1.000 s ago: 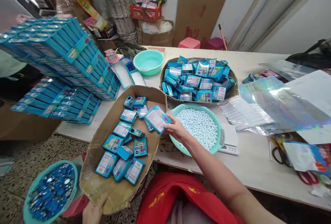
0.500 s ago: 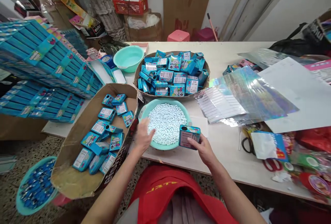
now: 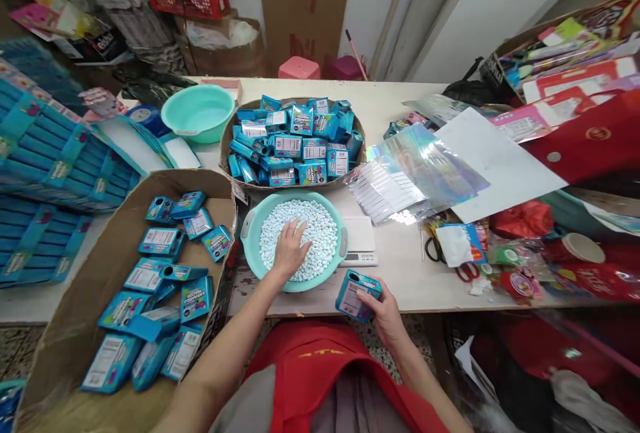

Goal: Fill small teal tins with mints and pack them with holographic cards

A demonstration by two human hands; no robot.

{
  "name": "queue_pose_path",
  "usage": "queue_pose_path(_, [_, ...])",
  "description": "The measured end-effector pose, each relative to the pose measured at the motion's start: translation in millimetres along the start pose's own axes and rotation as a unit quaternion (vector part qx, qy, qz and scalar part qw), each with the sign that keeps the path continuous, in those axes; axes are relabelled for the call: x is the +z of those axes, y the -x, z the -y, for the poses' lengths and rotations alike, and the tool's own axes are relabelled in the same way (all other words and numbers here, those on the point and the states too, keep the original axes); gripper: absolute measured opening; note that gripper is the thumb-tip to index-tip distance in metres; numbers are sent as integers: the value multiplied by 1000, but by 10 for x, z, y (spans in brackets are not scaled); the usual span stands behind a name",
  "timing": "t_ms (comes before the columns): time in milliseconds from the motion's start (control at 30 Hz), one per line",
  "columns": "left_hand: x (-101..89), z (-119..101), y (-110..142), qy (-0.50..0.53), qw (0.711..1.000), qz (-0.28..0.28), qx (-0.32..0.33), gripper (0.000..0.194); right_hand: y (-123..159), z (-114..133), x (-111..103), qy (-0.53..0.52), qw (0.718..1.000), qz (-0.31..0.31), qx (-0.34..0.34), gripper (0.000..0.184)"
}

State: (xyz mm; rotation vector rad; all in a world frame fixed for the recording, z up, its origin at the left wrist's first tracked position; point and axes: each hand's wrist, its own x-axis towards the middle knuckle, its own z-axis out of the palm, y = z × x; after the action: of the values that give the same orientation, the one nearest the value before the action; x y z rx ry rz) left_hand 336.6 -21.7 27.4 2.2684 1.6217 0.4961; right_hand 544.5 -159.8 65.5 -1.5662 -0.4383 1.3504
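My left hand (image 3: 291, 250) rests on a heap of small pale-blue candies (image 3: 321, 226), fingers apart and pointing away from me. The candies fill a mint-green basin (image 3: 251, 256) at the table's front. In my right hand (image 3: 383, 306) is a blue candy box (image 3: 354, 295), held tilted just right of the basin, thumb across its printed face. A dark round hole shows in the box's top. Behind the basin, a cardboard tray (image 3: 235, 183) is piled with similar blue boxes (image 3: 303, 119).
A large carton (image 3: 65, 326) at left holds several blue boxes. A digital scale (image 3: 361, 259) stands right of the basin. Further right lie clear plastic sheets (image 3: 425, 166) and scissors (image 3: 467, 272). An empty green basin (image 3: 199, 111) stands at the back left.
My left hand has moved from the basin's left rim onto the candies. My right hand has drawn the box down, away from the basin. The view has turned right.
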Motion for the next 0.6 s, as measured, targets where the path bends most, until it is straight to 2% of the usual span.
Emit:
queue_pose_path(100, [-483, 219, 419, 9, 993, -109, 42, 38, -90, -94, 57, 70, 994, -64, -46, 53])
queue_pose_path(167, [-843, 461, 665, -4, 986, -161, 45, 35, -201, -191, 106, 129, 983, -95, -89, 53])
queue_pose_path(233, [-1211, 775, 890, -42, 977, -209, 7, 37, -306, -336, 160, 185, 969, -104, -124, 52])
queue_pose_path(333, [-1707, 1283, 1287, -124, 947, -269, -121, 44, -402, -615, 194, 233, 957, -86, -153, 51])
queue_pose_path(400, [-1939, 1564, 1644, -171, 906, -302, -241, 53, -426, -767, 152, 253, 950, -77, -169, 57])
queue_pose_path(467, [-2047, 1758, 2060, -207, 835, -339, -381, 63, -424, -806, 82, 279, 935, -108, -192, 72])
queue_pose_path(533, [-2035, 1867, 2480, -213, 751, -358, -512, 77, -403, -685, 58, 316, 909, -129, -241, 80])
queue_pose_path(567, [-1994, 1896, 2672, -194, 720, -356, -563, 84, -391, -570, 94, 337, 890, -126, -282, 78])
queue_pose_path(600, [-1938, 1914, 2846, -167, 701, -349, -600, 90, -383, -434, 177, 357, 866, -114, -332, 74])
